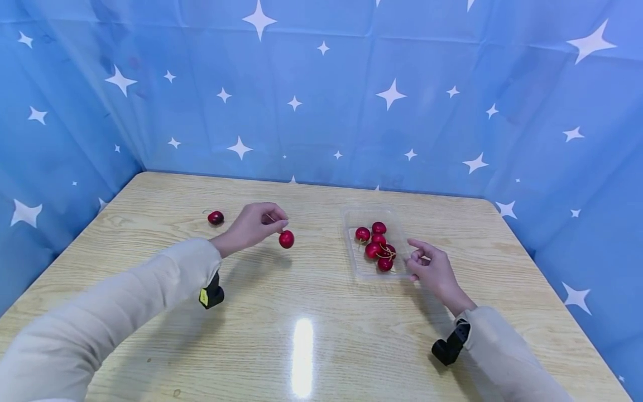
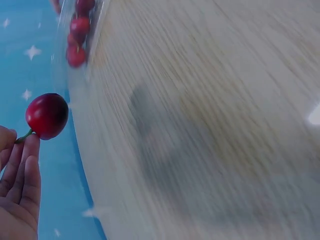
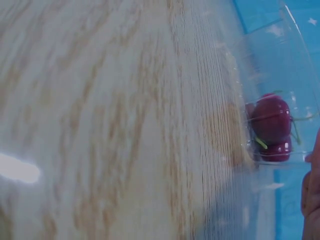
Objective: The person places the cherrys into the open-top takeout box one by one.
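Observation:
My left hand [image 1: 256, 226] pinches a red cherry [image 1: 286, 239] by its stem, and the fruit hangs above the table. In the left wrist view the cherry [image 2: 47, 116] shows its short green stem between thumb and fingers. To the right stands a clear plastic box [image 1: 354, 262] with several red cherries [image 1: 373, 249] in it, some with stems. My right hand [image 1: 431, 269] is at the right side of that box, its thumb and fingers at the rim. In the right wrist view only the edge of the hand [image 3: 312, 190] shows, beside the box wall.
One dark red cherry [image 1: 216, 218] lies on the wooden table [image 1: 241, 346] to the left, behind my left forearm. A blue curtain [image 1: 321, 72] with white stars hangs along the table's far edge and both sides.

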`<control>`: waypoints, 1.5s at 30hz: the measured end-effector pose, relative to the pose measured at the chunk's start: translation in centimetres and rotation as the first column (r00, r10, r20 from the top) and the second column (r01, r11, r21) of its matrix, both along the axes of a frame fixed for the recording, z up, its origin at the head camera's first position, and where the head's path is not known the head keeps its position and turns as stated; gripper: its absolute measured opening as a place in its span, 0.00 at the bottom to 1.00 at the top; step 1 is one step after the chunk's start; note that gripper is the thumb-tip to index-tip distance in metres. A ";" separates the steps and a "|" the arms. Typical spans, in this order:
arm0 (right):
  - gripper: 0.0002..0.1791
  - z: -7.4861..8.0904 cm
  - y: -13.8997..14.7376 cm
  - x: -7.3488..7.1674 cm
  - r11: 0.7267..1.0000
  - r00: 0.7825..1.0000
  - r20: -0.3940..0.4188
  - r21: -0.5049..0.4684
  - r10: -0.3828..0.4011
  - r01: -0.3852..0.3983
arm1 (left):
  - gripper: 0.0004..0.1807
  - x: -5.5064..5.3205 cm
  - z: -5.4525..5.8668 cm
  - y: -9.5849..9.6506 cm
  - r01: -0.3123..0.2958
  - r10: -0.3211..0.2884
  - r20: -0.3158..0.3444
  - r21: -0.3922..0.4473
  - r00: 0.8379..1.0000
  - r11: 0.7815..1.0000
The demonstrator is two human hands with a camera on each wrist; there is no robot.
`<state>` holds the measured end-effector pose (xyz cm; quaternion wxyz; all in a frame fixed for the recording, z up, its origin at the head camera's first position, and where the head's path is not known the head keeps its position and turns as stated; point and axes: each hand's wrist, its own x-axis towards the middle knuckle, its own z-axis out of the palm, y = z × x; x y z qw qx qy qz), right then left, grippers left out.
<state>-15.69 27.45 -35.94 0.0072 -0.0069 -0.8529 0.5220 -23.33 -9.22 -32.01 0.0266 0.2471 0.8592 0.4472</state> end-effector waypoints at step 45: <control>0.26 -0.2 0.1 -0.2 1.000 1.000 -0.021 -0.012 0.001 -0.001 | 0.11 -1.9 3.7 15.2 0.487 -0.439 0.241 -0.199 0.866 0.851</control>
